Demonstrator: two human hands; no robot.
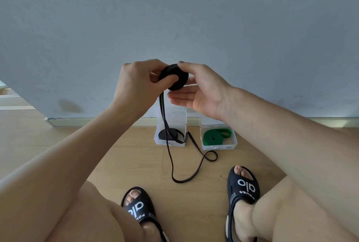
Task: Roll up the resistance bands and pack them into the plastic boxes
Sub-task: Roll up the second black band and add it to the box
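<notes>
Nearest, the person's two feet are resting in black slide sandals with white lettering [242, 187] on the pale wooden plank floor [58, 140]. Just beyond them, the loose tail of the long thin black rubber resistance band [186, 178] is trailing in loops across the floor and rising toward the hands. Farther on, two small clear plastic boxes are sitting open against the skirting: the left clear box [181, 142] is holding a coiled black band [163, 134], the right clear box [234, 142] a rolled green band [213, 136]. Above, the left hand [136, 86] is pinching the tight black coil [178, 74] with thumb and curled fingers, while the right hand [204, 88] is steadying its rim with the thumb on top, the other fingers lying straight beneath. Judging by this, two bands are packed; the third is roughly half wound, with much tail left to roll before boxing. No third box is visible.
</notes>
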